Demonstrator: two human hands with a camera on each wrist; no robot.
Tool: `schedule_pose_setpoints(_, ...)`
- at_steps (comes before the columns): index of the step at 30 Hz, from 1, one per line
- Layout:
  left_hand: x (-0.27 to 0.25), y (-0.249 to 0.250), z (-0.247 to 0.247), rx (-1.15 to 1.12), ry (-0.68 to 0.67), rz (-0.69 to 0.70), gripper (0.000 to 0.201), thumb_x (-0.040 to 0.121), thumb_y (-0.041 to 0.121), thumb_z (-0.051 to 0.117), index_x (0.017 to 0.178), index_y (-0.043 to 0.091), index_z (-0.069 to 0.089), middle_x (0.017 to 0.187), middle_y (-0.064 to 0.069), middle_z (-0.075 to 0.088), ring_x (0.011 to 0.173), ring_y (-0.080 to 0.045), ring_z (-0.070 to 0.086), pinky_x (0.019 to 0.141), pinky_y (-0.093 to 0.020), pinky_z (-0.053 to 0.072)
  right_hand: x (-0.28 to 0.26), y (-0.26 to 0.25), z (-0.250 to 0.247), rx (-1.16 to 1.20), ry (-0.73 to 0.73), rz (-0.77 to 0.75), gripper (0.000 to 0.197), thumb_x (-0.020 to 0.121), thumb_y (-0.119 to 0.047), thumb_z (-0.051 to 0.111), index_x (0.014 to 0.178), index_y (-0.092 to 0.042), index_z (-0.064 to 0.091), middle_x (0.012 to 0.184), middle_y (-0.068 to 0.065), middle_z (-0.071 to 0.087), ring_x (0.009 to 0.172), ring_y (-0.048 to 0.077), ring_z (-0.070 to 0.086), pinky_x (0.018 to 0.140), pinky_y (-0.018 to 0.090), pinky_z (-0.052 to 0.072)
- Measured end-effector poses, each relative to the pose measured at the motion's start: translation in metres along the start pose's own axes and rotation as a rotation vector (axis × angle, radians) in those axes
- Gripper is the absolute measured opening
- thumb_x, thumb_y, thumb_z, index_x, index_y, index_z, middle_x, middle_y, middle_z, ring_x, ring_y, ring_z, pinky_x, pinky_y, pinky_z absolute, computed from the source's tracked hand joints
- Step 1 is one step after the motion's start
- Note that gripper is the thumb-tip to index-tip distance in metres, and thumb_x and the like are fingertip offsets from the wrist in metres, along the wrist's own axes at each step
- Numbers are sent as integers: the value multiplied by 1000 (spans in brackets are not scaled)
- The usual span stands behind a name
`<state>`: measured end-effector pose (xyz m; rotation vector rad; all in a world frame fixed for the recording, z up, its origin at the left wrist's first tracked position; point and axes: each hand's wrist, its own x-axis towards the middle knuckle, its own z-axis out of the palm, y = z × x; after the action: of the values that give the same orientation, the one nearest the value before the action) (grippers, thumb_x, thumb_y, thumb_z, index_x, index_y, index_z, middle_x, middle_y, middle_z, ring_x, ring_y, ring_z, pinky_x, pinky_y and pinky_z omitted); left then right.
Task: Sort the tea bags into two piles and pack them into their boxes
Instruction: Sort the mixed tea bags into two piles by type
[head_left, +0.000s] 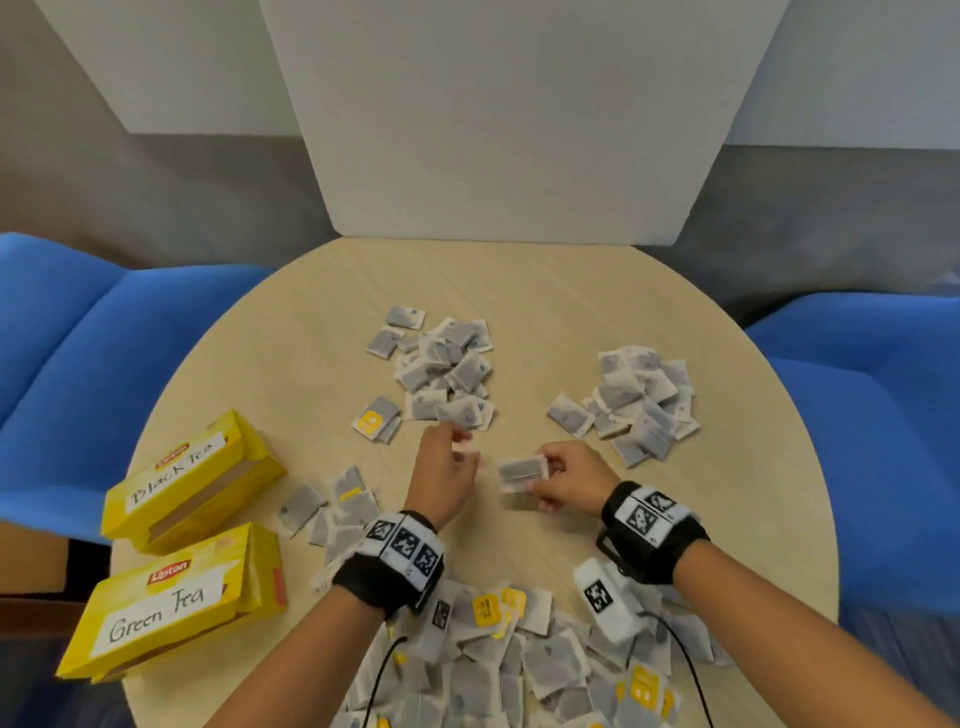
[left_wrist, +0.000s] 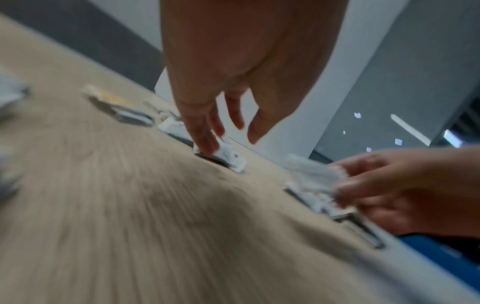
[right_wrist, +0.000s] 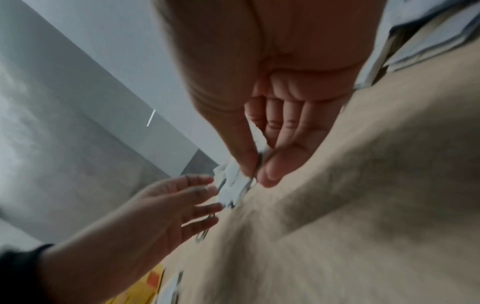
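From the head camera I see my right hand (head_left: 563, 475) above the middle of the round desk (head_left: 519, 280), fingers pinching one tea bag (head_left: 522, 470). My left hand (head_left: 441, 475) hovers just beside it, fingers loosely spread, holding nothing. Two sorted piles lie toward the far edge, one central (head_left: 447, 369), one to the right (head_left: 636, 402); the unsorted heap (head_left: 519, 660) fills the near edge. The Black Tea box (head_left: 189, 480) and Green Tea box (head_left: 176, 603) sit at the left edge.

Left wrist view, blurred: the left fingers (left_wrist: 205, 131) hang relaxed over the desk.

Right wrist view: thumb and fingers (right_wrist: 270, 164) clamp the white bag.
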<state>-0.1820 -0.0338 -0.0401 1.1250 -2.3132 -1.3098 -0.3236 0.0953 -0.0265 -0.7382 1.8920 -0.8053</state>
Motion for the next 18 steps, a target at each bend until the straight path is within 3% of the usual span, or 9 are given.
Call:
schedule_pose_setpoints(3,43,-2,-3,147,157,-102,44,87,10,62,125,1,42,127,-19,38,107,-34,48,91,-32,38,0,1,-26,-19,124,16,23,81,-7,72,91,-18,56,75,9,67,57,19,63,56,31,56)
schedule_pose_setpoints(6,64,-6,-4,127,220,-248,50,83,15,68,123,4,41,124,-18,41,110,-37,48,94,-40,40,-8,8,-43,-91,126,46,23,79,-7,73,88,-19,55,79,9,64,62,22,63,57,31,54)
schedule_pose_setpoints(10,73,-9,-4,79,177,-207,36,82,17,70,111,7,51,104,-11,56,93,-28,56,76,-33,43,-17,25,-40,-62,109,71,21,79,-5,73,81,-18,56,76,8,63,58,19,60,53,28,52)
schedule_pose_setpoints(14,66,-9,-10,187,96,-118,10,83,18,70,83,10,62,77,-4,58,76,-24,56,65,-27,38,-25,40,-27,-21,110,94,19,78,-6,73,79,-18,58,70,7,66,55,17,60,55,30,52)
schedule_pose_setpoints(18,61,33,-5,75,15,59,12,83,16,70,74,14,61,70,2,57,65,-10,51,54,-13,37,-32,48,-23,9,119,96,17,77,-9,73,81,-19,60,75,7,67,58,17,61,54,27,52)
